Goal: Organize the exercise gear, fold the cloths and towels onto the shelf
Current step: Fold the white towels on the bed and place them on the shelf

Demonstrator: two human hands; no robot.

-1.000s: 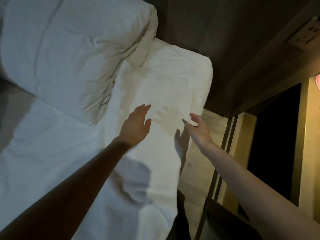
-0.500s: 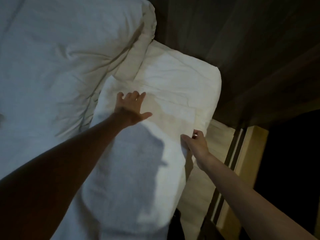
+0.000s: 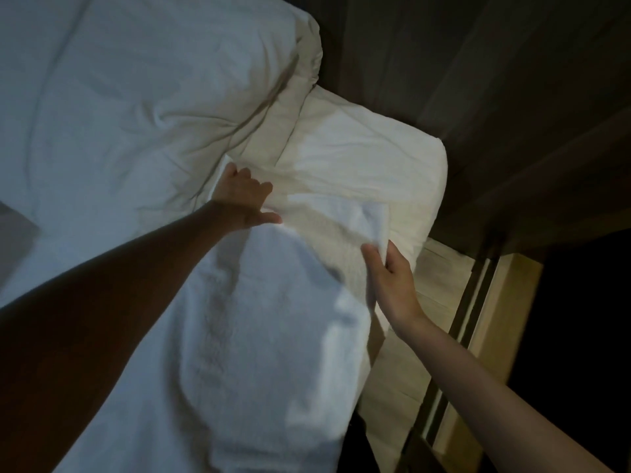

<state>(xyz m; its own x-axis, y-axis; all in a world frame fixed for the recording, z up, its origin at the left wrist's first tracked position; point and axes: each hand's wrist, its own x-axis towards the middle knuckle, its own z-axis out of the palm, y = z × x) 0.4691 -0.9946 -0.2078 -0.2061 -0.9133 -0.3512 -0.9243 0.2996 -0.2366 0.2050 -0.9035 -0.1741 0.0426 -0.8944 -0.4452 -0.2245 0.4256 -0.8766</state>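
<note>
Setting: dim room, with a dark wood-panelled wall (image 3: 512, 97) along the top right and light falling from the right side.
Bed: white bed (image 3: 51, 268) fills the left and middle of the view, its sheet creased.
Duvet: white, bunched duvet (image 3: 136, 97) lies across the upper left, its folded edge running down toward the left hand.
Pillow: white pillow (image 3: 368, 148) sits at the head of the bed just beside the dark wall, partly under the far end of the towel.
Towel: white towel (image 3: 266, 319) with a nubby weave lies lengthwise on the bed between the two arms, its near end rounded over and its far right corner lifted off the bed.
Left hand: left hand (image 3: 244, 199) rests palm down on the far left part of the towel, next to the duvet's edge; its fingers (image 3: 232, 172) are together and curled into the cloth, thumb stretched out to the right. The forearm lies in deep shadow.
Right hand: right hand (image 3: 392, 281) is at the towel's right edge; thumb and fingers (image 3: 372, 254) pinch the raised corner, which stands up in a small fold above them.
Bed frame: pale wooden bed frame (image 3: 437, 268) shows just right of the towel and under the right wrist.
Right side: dark slats and a pale wooden post (image 3: 505, 319) stand beside the frame, with black shadow beyond; what is there cannot be told.
</note>
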